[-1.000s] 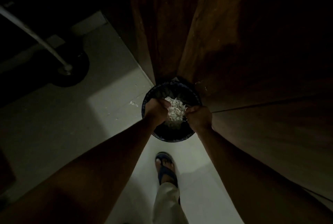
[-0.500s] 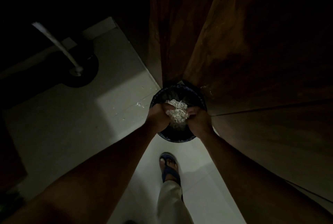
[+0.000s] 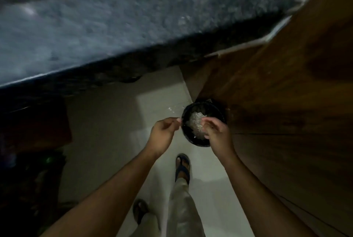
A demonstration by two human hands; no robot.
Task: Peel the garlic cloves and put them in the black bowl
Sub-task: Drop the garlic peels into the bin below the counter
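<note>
A round black bin (image 3: 193, 137) stands on the floor against the wooden cabinet, with a heap of pale garlic peels (image 3: 195, 123) inside it. My left hand (image 3: 163, 134) hovers just left of the bin's rim, fingers loosely curled with nothing visible in them. Over the bin's right side, my right hand (image 3: 217, 133) hangs with relaxed, slightly curled fingers, its fingertips close to the peels. No garlic cloves and no black bowl can be made out in this dim view.
A dark speckled stone counter (image 3: 133, 17) fills the top. A brown wooden cabinet (image 3: 286, 103) walls the right side. A few peel scraps (image 3: 170, 109) lie on the pale tile floor (image 3: 114, 122). My sandalled feet (image 3: 182, 168) stand below the bin; dark clutter (image 3: 34, 160) sits at left.
Both hands were pressed together on the peel heap in the bin; now they are lifted off it and apart. The view has tilted up, bringing the counter into sight.
</note>
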